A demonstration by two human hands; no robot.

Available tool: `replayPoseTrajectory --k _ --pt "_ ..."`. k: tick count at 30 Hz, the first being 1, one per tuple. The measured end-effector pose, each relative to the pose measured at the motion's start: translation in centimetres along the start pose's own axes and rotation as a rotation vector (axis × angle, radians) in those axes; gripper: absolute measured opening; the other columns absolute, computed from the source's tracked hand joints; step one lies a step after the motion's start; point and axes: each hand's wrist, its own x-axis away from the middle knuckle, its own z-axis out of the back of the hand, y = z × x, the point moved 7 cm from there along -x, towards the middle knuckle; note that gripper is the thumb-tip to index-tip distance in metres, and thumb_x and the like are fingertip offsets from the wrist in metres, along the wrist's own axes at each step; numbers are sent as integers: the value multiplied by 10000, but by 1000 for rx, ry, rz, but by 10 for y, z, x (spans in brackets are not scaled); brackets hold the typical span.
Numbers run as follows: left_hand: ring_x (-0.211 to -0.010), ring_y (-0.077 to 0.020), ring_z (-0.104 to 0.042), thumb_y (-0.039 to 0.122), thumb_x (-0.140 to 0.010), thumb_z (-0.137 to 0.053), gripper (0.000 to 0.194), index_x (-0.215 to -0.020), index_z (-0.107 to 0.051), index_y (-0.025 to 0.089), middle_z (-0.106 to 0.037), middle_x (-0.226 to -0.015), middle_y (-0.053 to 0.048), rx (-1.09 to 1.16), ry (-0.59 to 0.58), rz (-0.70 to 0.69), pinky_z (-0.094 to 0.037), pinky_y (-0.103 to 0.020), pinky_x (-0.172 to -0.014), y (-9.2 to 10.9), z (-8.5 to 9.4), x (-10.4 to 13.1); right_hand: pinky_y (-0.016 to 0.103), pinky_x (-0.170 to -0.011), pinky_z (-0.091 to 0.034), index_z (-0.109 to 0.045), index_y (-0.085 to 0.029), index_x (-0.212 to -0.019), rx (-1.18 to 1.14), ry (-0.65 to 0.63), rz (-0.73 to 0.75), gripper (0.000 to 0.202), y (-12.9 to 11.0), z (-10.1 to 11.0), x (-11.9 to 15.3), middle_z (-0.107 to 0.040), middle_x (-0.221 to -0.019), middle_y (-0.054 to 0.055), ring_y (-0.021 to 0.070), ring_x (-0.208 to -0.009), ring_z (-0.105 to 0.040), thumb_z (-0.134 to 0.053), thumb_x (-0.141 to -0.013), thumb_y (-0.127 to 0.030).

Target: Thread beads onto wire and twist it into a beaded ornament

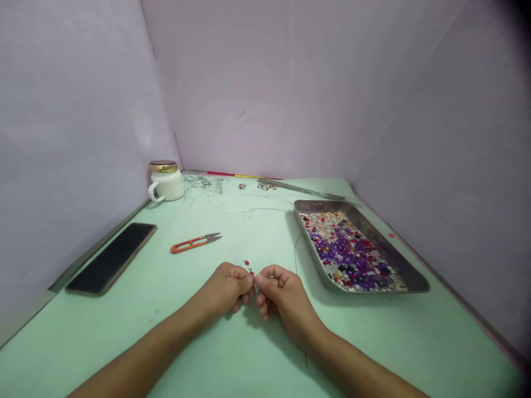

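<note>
A short string of red and white beads (pixel 247 263) sticks up between my fingertips at the middle of the green table. My left hand (pixel 230 286) pinches its lower end between thumb and forefinger. Close beside it, my right hand (pixel 282 296) is closed too, thumb against forefinger, at the same spot; what lies between those fingertips is too small to make out. Orange thread snips (pixel 193 242) lie to the left beyond my left hand. On the right is a metal tray (pixel 311 249) holding purple, red, black, white and gold beads (pixel 348 254).
A dark phone (pixel 112 258) lies at the left edge. Behind it stands a white mug (pixel 168 187) with a gold lid. Wire scraps (pixel 205 183), small beaded pieces (pixel 266 187) and long wires (pixel 307 190) lie at the back, before fabric walls.
</note>
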Motion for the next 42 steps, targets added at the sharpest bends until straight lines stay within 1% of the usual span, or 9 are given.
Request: replayPoseTrajectory --k 4,8,10,13,19,28,34,38,42 --pt "-311 -38 -345 273 -671 -496 228 -503 -503 119 -458 -414 21 218 -70 140 -161 -163 -307 -6 -3 3 170 -315 -276 -488 -161 -645 208 100 148 310 -15 12 0 -446 -368 -64 52 -299 -346 -545 -726 -456" --pt "-305 -34 -292 173 -582 -516 177 -423 -466 114 -400 -357 26 383 -286 205 -112 -155 -292 -3 -11 9 231 -630 -423 -593 -165 -785 346 17 451 206 -50 10 9 -609 -747 29 126 -701 -546 -582 -721 -361" --pt "-287 -45 -289 155 -538 -512 154 -395 -473 112 -376 -321 23 370 -468 248 -87 -163 -280 -3 -19 15 258 -689 -414 -616 -169 -812 355 -208 343 217 -47 -1 10 -617 -837 47 147 -781 -546 -618 -687 -346" --pt "-255 -58 -298 157 -511 -525 101 -421 -527 112 -422 -308 12 257 -623 305 -93 -175 -261 -6 -24 25 243 -585 -397 -611 -143 -688 289 -478 49 214 -27 -14 15 -600 -644 16 109 -594 -522 -662 -636 -343" --pt "-266 -49 -310 180 -558 -551 105 -468 -570 129 -503 -359 21 9 -648 295 -157 -169 -265 -8 -21 30 211 -528 -382 -600 -126 -650 221 -612 -163 207 -3 -23 23 -592 -576 -11 80 -517 -507 -725 -565 -269" --pt "-264 -49 -330 525 -750 -401 525 -548 -606 85 -519 -409 -34 105 -436 187 -128 -186 -294 0 1 11 223 -544 -383 -664 -133 -680 195 -467 -77 162 1 -22 19 -603 -570 -11 78 -519 -501 -718 -578 -247" --pt "-413 -50 -379 395 -712 -540 279 -770 -619 134 -560 -611 -6 133 238 -219 -236 -177 -381 25 45 5 248 -560 -399 -648 -146 -655 199 -116 101 187 -21 -4 9 -592 -543 -4 100 -530 -503 -701 -582 -310" --pt "-406 -56 -316 308 -668 -591 176 -712 -623 141 -406 -425 61 -26 219 -235 -242 -186 -409 32 30 14 252 -548 -404 -642 -144 -664 257 -58 134 197 -26 1 6 -580 -533 -7 104 -524 -495 -686 -587 -321" --pt "-422 -61 -344 246 -657 -571 113 -647 -609 140 -437 -430 58 -101 235 -218 -272 -192 -428 37 17 20 240 -541 -379 -639 -144 -641 290 -92 178 159 -26 0 5 -564 -531 -16 91 -519 -468 -657 -623 -300"
